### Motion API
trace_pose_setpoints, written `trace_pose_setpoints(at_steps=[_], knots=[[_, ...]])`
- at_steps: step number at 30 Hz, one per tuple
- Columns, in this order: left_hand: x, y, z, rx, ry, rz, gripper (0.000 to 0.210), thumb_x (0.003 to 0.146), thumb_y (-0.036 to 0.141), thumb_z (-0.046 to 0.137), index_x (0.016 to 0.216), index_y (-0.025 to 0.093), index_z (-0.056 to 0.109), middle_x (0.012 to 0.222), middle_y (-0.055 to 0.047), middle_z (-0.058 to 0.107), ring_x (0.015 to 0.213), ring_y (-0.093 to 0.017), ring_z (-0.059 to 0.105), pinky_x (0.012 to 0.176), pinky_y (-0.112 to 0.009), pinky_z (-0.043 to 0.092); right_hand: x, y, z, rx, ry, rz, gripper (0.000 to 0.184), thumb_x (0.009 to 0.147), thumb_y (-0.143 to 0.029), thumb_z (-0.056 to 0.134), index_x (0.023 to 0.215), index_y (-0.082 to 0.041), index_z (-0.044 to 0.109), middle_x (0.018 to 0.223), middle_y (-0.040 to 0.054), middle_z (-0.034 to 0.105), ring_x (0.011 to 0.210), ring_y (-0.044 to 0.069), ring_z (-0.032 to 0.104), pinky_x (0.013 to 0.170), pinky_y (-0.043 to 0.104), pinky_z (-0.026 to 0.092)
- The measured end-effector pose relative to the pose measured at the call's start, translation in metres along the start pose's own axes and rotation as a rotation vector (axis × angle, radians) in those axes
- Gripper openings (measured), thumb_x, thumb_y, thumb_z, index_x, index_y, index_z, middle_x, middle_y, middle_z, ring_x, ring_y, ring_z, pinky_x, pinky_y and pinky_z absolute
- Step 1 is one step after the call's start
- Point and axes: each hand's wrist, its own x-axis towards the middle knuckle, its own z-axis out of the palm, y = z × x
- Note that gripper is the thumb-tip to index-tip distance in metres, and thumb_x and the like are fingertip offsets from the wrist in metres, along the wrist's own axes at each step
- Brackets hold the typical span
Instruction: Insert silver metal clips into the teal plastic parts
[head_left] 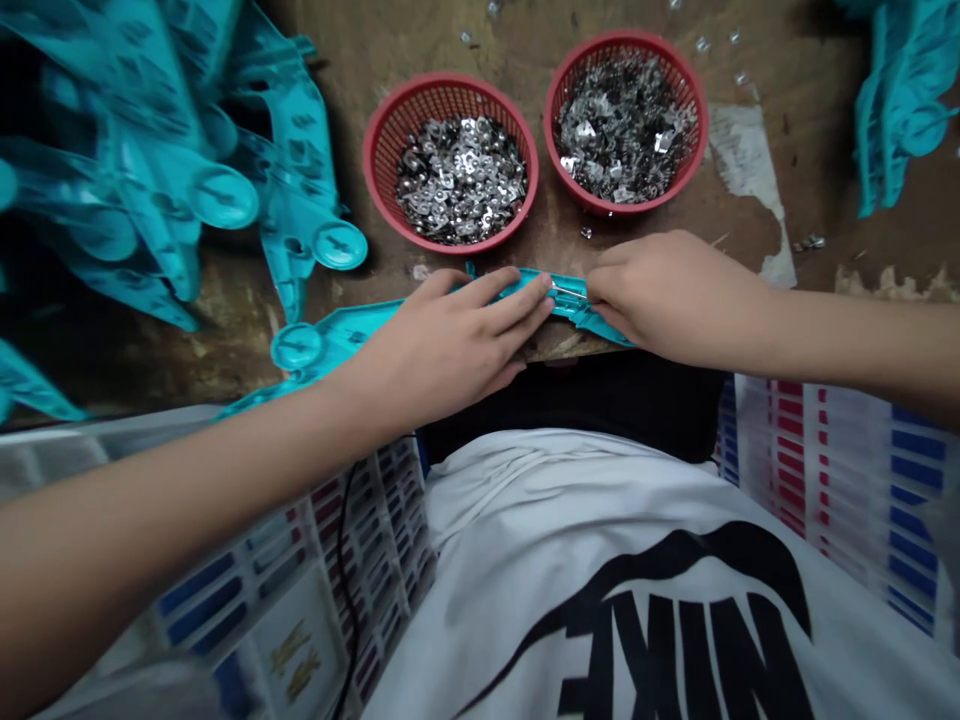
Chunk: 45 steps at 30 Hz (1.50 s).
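A long teal plastic part (352,325) with a round disc near its left end lies along the near edge of the wooden table. My left hand (469,335) is laid across its middle, fingers on the far side and thumb toward me, holding it. The left index fingertip is at a thin silver metal rod (570,291) over the part's channel. My right hand (660,295) is closed in a pinch around the rod's right end, close to the part's right end. The fingers hide most of the rod, so whether it is a tool cannot be told.
Two red baskets, a left one (369,160) and a right one (705,120), hold small metal pieces behind my hands. Teal parts (150,150) are heaped at left, with more (896,100) at far right. Plastic crates (277,570) stand below the table edge.
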Motion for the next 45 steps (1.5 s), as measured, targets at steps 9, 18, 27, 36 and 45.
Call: trace_pose_setpoints(at_steps=[9, 18, 27, 36, 45], knots=[[0.006, 0.000, 0.009, 0.029, 0.027, 0.013, 0.067, 0.131, 0.030, 0.041, 0.192, 0.008, 0.058, 0.185, -0.028, 0.072, 0.174, -0.054, 0.066, 0.124, -0.072, 0.062, -0.001, 0.007, 0.020, 0.055, 0.121, -0.099, 0.032, 0.111, -0.007, 0.058, 0.109, -0.015, 0.089, 0.093, 0.0121, 0.082, 0.078, 0.025, 0.065, 0.073, 0.039, 0.031], [0.011, -0.003, 0.003, 0.222, 0.004, 0.081, 0.065, 0.130, 0.028, 0.044, 0.188, 0.006, 0.061, 0.188, -0.026, 0.070, 0.172, -0.048, 0.069, 0.122, -0.065, 0.066, 0.003, 0.004, -0.013, -0.053, -0.081, 0.016, 0.031, 0.115, -0.009, 0.063, 0.124, -0.007, 0.092, 0.116, 0.0238, 0.092, 0.095, 0.032, 0.080, 0.078, 0.039, 0.039], [0.012, -0.005, 0.004, 0.199, 0.002, 0.068, 0.064, 0.128, 0.028, 0.046, 0.187, 0.011, 0.065, 0.193, -0.021, 0.067, 0.169, -0.052, 0.069, 0.120, -0.070, 0.068, -0.022, 0.047, -0.019, 0.336, 0.458, -0.032, 0.018, 0.115, -0.026, 0.079, 0.129, -0.026, 0.090, 0.113, 0.0028, 0.094, 0.100, 0.024, 0.085, 0.094, 0.036, 0.060], [0.015, -0.005, -0.002, 0.135, -0.003, 0.056, 0.062, 0.123, 0.028, 0.062, 0.182, 0.012, 0.071, 0.188, -0.023, 0.071, 0.165, -0.051, 0.072, 0.118, -0.069, 0.070, -0.014, 0.037, -0.003, 0.435, 0.512, -0.168, 0.020, 0.115, -0.023, 0.074, 0.127, -0.021, 0.090, 0.111, 0.0014, 0.094, 0.091, 0.017, 0.081, 0.088, 0.032, 0.057], [0.015, -0.006, 0.002, 0.120, 0.011, 0.058, 0.064, 0.120, 0.025, 0.066, 0.184, 0.018, 0.071, 0.186, -0.021, 0.073, 0.170, -0.048, 0.069, 0.119, -0.064, 0.070, -0.012, 0.027, -0.004, 0.332, 0.454, -0.092, 0.031, 0.115, -0.025, 0.067, 0.134, -0.020, 0.091, 0.114, 0.0085, 0.094, 0.097, 0.026, 0.084, 0.094, 0.039, 0.063]])
